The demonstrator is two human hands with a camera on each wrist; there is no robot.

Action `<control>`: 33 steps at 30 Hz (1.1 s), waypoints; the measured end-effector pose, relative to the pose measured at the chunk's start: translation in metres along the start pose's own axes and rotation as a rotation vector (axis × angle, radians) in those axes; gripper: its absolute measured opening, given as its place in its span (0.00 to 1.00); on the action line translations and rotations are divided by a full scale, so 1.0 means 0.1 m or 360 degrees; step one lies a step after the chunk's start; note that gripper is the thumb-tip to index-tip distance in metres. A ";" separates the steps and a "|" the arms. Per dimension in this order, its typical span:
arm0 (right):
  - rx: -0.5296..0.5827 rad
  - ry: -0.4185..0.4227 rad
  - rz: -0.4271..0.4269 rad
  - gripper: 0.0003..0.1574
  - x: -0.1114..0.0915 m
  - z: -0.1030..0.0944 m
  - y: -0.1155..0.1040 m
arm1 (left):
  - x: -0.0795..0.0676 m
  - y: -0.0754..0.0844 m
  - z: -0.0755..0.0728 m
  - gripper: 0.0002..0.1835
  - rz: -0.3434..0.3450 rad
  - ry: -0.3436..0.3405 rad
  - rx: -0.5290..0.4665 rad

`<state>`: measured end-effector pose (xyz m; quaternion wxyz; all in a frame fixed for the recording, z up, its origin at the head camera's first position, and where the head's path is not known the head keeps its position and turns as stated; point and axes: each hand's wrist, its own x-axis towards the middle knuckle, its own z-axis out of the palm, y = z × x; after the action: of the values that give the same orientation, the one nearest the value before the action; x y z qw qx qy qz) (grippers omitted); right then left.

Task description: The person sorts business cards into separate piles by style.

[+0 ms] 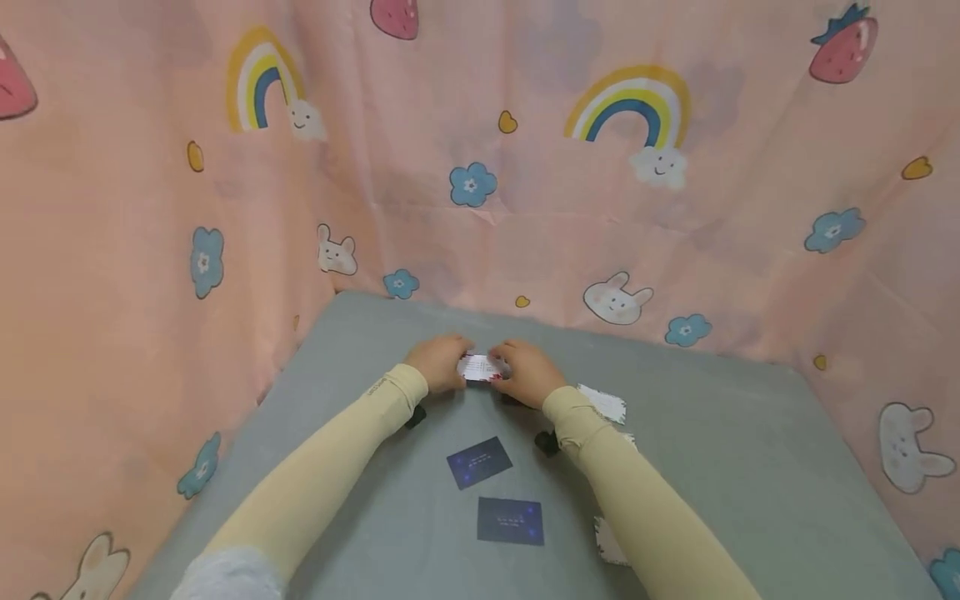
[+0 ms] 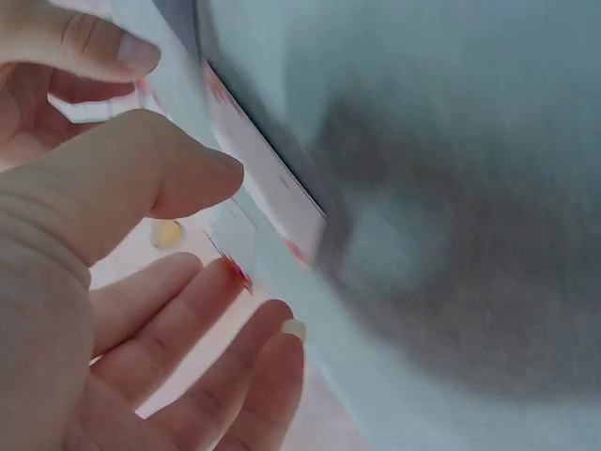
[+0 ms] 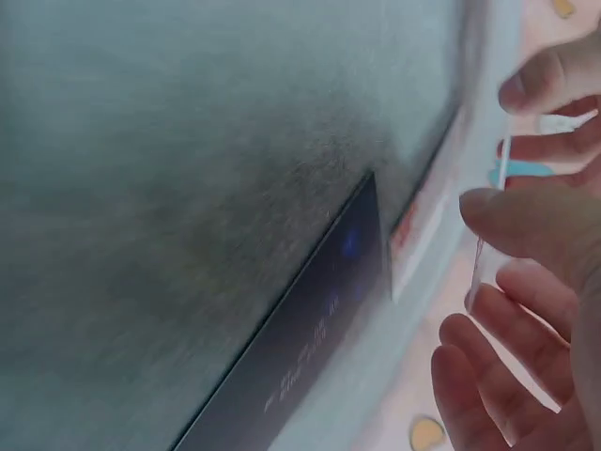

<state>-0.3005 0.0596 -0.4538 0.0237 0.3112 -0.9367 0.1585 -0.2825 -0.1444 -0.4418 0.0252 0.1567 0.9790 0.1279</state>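
My left hand (image 1: 438, 362) and right hand (image 1: 528, 372) face each other above the far part of the grey table. Between them they pinch a thin clear card with red marks along its edge (image 2: 235, 242), each hand at one end. In the right wrist view, this clear card (image 3: 504, 169) appears nearly edge-on between thumb and fingers. Below the hands lies a white card with red edges (image 2: 268, 174), its print showing in the head view. A dark blue card (image 3: 300, 343) lies close by, mostly covered by my right hand in the head view.
Two dark blue cards (image 1: 480, 462) (image 1: 511, 522) lie nearer me between the forearms. White, ragged-patterned cards (image 1: 606, 406) (image 1: 609, 542) lie by my right forearm, partly covered by it. A pink patterned curtain (image 1: 487, 250) borders the grey table (image 1: 720, 467).
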 end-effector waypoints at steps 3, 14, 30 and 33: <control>0.0002 -0.0004 0.0015 0.30 0.16 0.08 -0.02 | 0.09 -0.15 0.03 0.34 -0.0038 -0.0012 -0.0027; 0.0085 -0.0170 0.0144 0.36 0.26 0.20 0.01 | 0.30 -0.33 0.21 0.40 -0.0050 -0.0111 -0.0196; 0.0093 -0.0173 0.0103 0.31 0.28 0.18 0.06 | 0.34 -0.25 0.16 0.33 0.0066 -0.0193 -0.0179; 0.0130 -0.0185 0.0085 0.31 0.29 0.21 0.05 | 0.33 -0.29 0.20 0.29 0.0052 -0.0189 -0.0156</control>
<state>-0.3256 0.0403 -0.4709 -0.0477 0.2954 -0.9373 0.1788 -0.3212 -0.1559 -0.4690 0.0887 0.1785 0.9657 0.1666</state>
